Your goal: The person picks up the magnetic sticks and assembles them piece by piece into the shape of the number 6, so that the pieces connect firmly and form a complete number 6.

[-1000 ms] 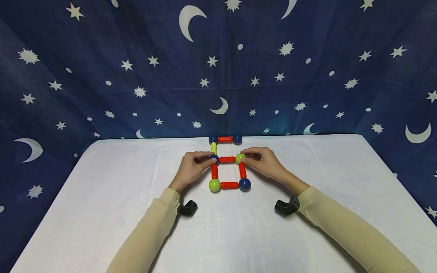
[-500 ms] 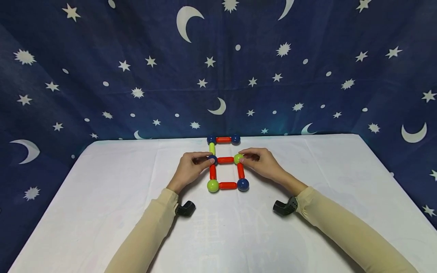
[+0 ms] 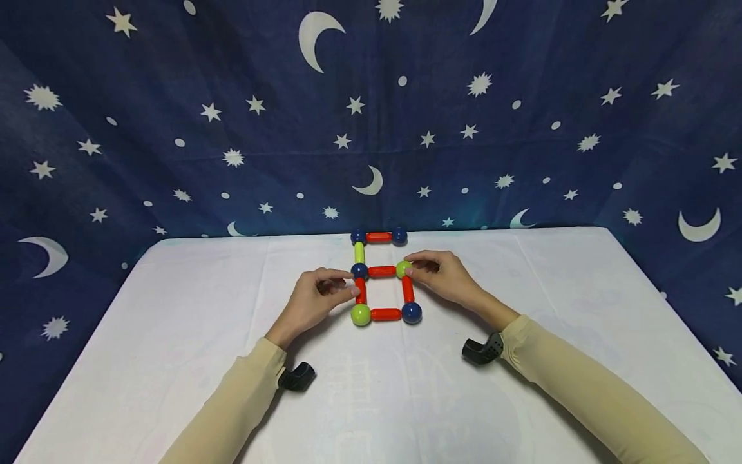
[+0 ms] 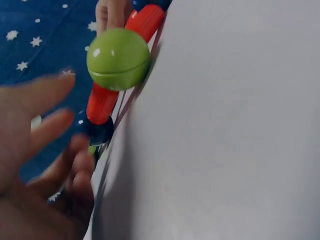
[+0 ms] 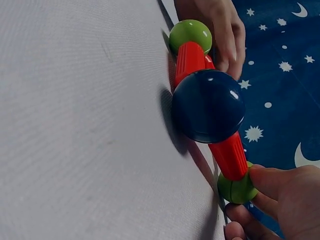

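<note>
A flat figure of red rods and balls lies on the white tabletop. My right hand (image 3: 443, 274) pinches the green ball (image 5: 237, 187) at the square's far right corner between thumb and fingertips. Beside the far left corner, a blue ball (image 3: 359, 270), my left hand (image 3: 313, 299) has its thumb and fingers spread, holding nothing. Its thumb tip is right by the left red rod (image 3: 361, 293). A green ball (image 4: 118, 59) forms the near left corner and a blue ball (image 5: 209, 106) the near right one, with a red rod (image 3: 386, 314) joining them.
From the far left corner a yellow-green rod (image 3: 359, 253) runs back to a blue ball (image 3: 358, 236). There a red rod (image 3: 379, 237) leads right to another blue ball (image 3: 399, 236). Behind the table (image 3: 522, 386) hangs a dark blue cloth (image 3: 261, 174) with stars and moons.
My left hand has let go of the far left blue ball, spread its fingers and drawn back toward the near left. My right hand keeps its pinch on the green ball.
</note>
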Motion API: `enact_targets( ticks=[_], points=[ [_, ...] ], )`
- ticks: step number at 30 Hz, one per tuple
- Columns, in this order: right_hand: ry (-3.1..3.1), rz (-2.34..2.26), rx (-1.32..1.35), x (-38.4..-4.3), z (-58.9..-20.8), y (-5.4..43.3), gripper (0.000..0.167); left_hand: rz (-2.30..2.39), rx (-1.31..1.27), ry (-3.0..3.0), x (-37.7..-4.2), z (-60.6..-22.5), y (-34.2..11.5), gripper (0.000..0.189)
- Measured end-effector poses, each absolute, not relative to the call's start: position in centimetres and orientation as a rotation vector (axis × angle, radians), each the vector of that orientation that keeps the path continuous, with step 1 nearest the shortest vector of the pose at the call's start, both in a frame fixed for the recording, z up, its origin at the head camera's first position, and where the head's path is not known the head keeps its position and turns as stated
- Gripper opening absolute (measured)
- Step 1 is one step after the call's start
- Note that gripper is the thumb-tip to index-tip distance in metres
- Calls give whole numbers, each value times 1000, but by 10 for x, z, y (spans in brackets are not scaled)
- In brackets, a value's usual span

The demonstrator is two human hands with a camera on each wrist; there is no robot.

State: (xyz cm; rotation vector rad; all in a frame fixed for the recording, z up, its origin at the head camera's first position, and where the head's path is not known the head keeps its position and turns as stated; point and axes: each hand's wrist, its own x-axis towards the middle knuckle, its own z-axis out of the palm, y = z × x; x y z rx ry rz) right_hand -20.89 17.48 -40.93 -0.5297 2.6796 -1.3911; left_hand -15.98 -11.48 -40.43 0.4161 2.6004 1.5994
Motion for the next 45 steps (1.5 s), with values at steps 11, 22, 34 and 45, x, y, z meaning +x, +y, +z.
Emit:
enact_targets(
  ticks=[11, 22, 34, 45],
  points=[
    [2676, -1417, -520, -208, -410, 175, 28, 1428, 641, 2524, -141, -400, -115, 31],
    [2794, -1404, -585, -178, -408, 180, 37, 1488, 631, 2492, -142, -406, -116, 32],
    [2683, -1463, -696, -138, -415, 183, 33, 1505, 606, 2472, -141, -405, -115, 32],
    [2654, -1499, -648, -137, -420, 183, 29, 1502, 616, 2475, -142, -408, -116, 33]
  ],
)
